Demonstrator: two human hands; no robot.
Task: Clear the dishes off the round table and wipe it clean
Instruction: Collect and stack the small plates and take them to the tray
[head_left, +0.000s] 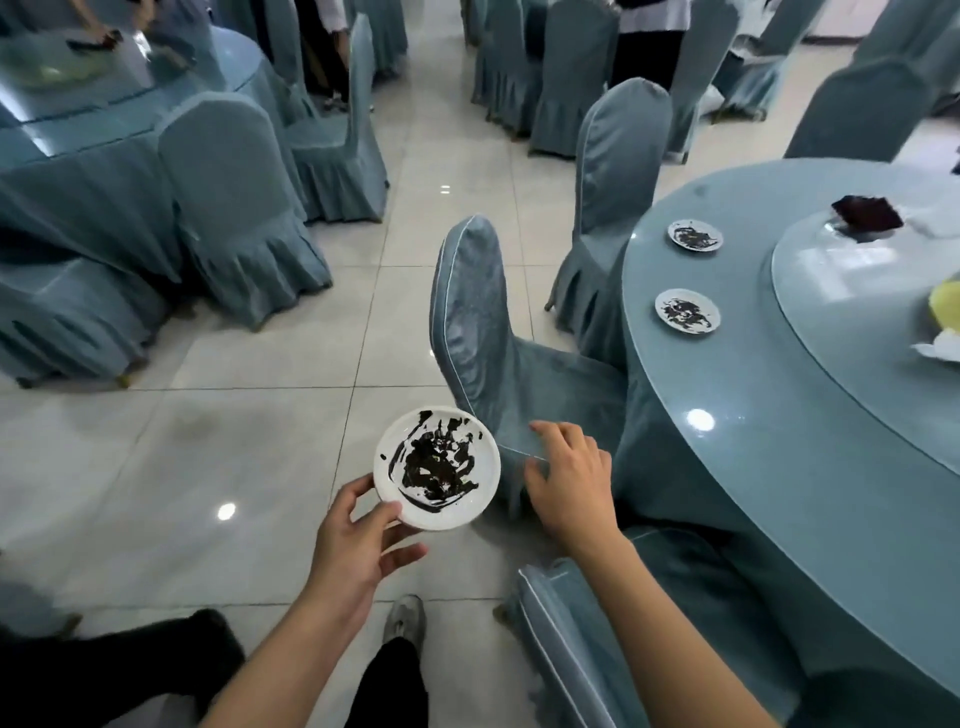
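Left hand (358, 540) pinches a smeared white plate (437, 467) by its rim at seven o'clock; right hand (569, 480), fingers spread, rests on the chair (483, 322). Two dirty plates (687, 312) sit on the round table (779, 467) at two o'clock.

glossy pale tiled floor (260, 415) with ceiling-light glints, blue-grey skirted chairs (234, 208), another draped table (78, 130) far left

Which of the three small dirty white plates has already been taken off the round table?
The sauce-smeared white plate held in the left hand above the floor; the other two smeared plates sit on the round blue-grey table.
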